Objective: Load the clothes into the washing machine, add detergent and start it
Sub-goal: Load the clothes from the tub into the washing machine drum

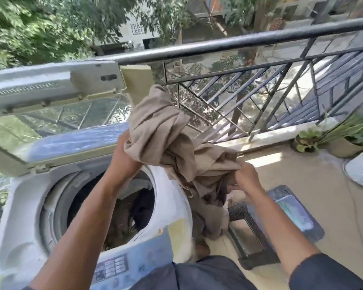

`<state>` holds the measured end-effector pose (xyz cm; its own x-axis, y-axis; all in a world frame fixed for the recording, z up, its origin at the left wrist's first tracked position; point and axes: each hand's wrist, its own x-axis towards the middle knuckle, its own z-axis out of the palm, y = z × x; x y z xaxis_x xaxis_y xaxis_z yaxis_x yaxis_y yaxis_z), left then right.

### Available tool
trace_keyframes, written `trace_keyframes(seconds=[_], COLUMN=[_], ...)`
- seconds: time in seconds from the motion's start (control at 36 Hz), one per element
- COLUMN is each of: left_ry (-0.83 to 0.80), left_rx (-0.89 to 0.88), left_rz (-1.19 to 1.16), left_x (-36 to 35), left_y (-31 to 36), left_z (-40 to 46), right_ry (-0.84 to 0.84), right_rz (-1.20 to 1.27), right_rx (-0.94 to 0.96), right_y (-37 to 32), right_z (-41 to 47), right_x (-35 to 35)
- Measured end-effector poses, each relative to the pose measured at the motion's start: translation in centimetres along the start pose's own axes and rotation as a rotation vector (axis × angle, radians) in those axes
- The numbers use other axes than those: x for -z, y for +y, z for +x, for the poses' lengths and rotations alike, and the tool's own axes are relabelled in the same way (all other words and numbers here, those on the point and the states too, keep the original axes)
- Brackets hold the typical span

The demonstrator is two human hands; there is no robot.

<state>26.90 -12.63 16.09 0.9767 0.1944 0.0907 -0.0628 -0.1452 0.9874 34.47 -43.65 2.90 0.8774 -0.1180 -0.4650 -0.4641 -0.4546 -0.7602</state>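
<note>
— Starting at the left, what can be read on the washing machine?
— Nothing: the rows of labels on its control panel are too blurred to be made out. Partial letters, "PRA" above "LEEL", are seen on a far wall sign behind the trees.
— How is the machine found?
— A white plastic top-loader is shown with its glass lid raised and tilted back. Dark clothes are seen inside the round drum.
— And the garment?
— A beige cloth, soft and heavily creased, is held bunched in the air above the drum's right rim, with one end hanging down beside the machine.
— How is it held?
— Its left side is gripped by the left hand, fingers wrapped into the folds; its right side is clenched in the right hand.
— Further right?
— A black metal railing with diagonal bars, a dark woven stool on the floor, and potted plants are seen.
</note>
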Motion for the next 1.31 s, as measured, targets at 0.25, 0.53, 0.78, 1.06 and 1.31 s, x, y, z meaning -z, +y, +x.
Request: trace_keyframes(seconds=[0.25,0.53,0.78,1.06,1.31], left_ry=[-0.035,-0.242,0.124,0.152,0.063], left_rx=[0.161,0.029,0.006,0.016,-0.081], left_rz=[-0.001,0.235,0.104,-0.217,-0.306], left_x=[-1.9,-7.0,-4.4,-2.3,-2.1], left_y=[-3.1,-1.4,-1.8,-0.4,1.8], left_z=[-1.0,-1.4,0.5,1.6,1.4], right_ry=[-0.019,-0.198,-0.371,-0.304,-0.203], right_rz=[0.240,0.110,0.129,-0.194,-0.513], right_rx=[0.192,0.543,0.638,0.404,0.400], right_y=[-6.5,-14.2,-14.0,-6.9,-2.6], right_z=[-2.1,-9.3,-9.1,-5.7,-1.6], right_x=[4.4,2.5,3.5,1.8,-2.8])
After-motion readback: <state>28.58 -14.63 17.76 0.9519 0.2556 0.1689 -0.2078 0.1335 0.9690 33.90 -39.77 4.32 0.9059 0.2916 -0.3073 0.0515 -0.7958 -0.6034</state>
